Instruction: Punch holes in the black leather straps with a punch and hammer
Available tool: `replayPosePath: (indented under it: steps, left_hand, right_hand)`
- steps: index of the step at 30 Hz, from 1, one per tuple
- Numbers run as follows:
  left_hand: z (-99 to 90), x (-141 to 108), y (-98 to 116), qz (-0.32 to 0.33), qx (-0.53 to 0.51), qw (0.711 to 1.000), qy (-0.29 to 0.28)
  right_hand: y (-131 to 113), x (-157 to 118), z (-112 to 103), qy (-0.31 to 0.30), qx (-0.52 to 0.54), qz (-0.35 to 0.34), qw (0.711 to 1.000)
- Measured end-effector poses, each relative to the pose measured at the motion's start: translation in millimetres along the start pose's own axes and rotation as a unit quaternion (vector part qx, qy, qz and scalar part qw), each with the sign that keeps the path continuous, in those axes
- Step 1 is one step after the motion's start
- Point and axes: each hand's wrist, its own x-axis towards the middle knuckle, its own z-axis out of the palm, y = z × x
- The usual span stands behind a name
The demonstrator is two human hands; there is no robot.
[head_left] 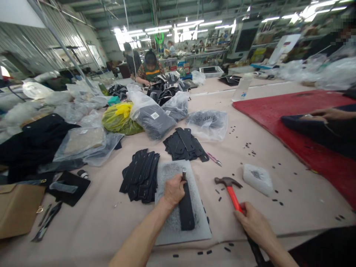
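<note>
My left hand (174,190) is closed round a short metal punch (184,172), which stands upright at the far end of a dark strip (187,209). Under the strip lies a grey, speckled board (169,226). To the right, my right hand (251,218) grips a claw hammer (233,196) with a red and black handle, its head low over the table. Fanned black pieces (141,176) lie left of the board, and a second pile of black pieces (185,144) lies beyond it.
Pink-handled snips (214,159) and a white wrapped block (257,179) lie on the table (222,237). Small dark scraps are scattered at right. Plastic bags (152,118) stand behind. A person's hand (325,115) holds dark material over a red mat (292,107).
</note>
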Motion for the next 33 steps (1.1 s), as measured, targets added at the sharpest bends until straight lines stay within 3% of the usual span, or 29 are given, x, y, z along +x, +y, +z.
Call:
replayPosePath:
  steps: [1,3,5,6,8,11,14,16,20,24,26,30,31,33]
  left_hand:
    - [0.1,-0.3,-0.6,0.001,-0.003,1.0,0.001]
    - [0.1,-0.9,-1.8,0.004,-0.01,1.0,0.002]
    - [-0.3,-1.2,-2.2,0.006,-0.016,1.0,0.002]
    - [-0.6,-1.1,-2.1,0.006,-0.017,1.0,0.001]
    - [-1.4,-0.9,-1.5,0.004,-0.013,1.0,-0.002]
    - [-2.4,-0.4,-0.7,0.006,-0.003,1.0,-0.008]
    - [-2.8,0.0,-0.4,0.007,-0.002,1.0,-0.008]
    - [-2.8,-0.2,-0.6,0.008,-0.006,1.0,-0.004]
    - [-1.9,-0.8,-1.5,0.011,-0.01,1.0,0.005]
    - [-0.4,-1.0,-3.0,0.011,-0.009,1.0,0.01]
    - [0.2,-1.0,-3.6,0.011,-0.01,1.0,0.01]
    - [0.0,-1.3,-3.6,0.011,-0.01,1.0,0.003]
    - [-0.2,-1.3,-3.3,0.011,-0.011,1.0,0.003]
    - [-0.8,-1.2,-2.4,0.008,-0.011,1.0,0.005]
  right_hand:
    - [-2.7,-2.1,0.2,-0.05,0.108,0.034,0.992]
    - [-12.2,-8.2,0.8,-0.138,0.307,0.094,0.937]
    - [-27.7,-15.5,-1.6,-0.177,0.41,0.135,0.884]
    - [-38.1,-19.1,-5.4,-0.178,0.416,0.143,0.88]
    - [-64.4,-26.5,-19.8,-0.14,0.376,0.106,0.91]
    - [-110.3,-36.0,-52.3,-0.008,0.244,-0.094,0.965]
    - [-144.7,-38.9,-75.7,0.153,0.07,-0.294,0.941]
    - [-155.3,-37.0,-81.0,0.176,-0.047,-0.36,0.915]
    - [-164.6,-34.5,-91.7,0.149,-0.178,-0.404,0.885]
    - [-174.6,-40.7,-102.8,0.274,-0.068,-0.406,0.869]
    - [-172.8,-41.1,-97.7,0.295,-0.035,-0.411,0.862]
    - [-164.9,-34.8,-92.7,0.152,-0.152,-0.424,0.88]
    - [-165.9,-34.3,-96.8,0.134,-0.157,-0.412,0.888]
    - [-171.8,-36.3,-107.6,0.157,-0.087,-0.384,0.906]
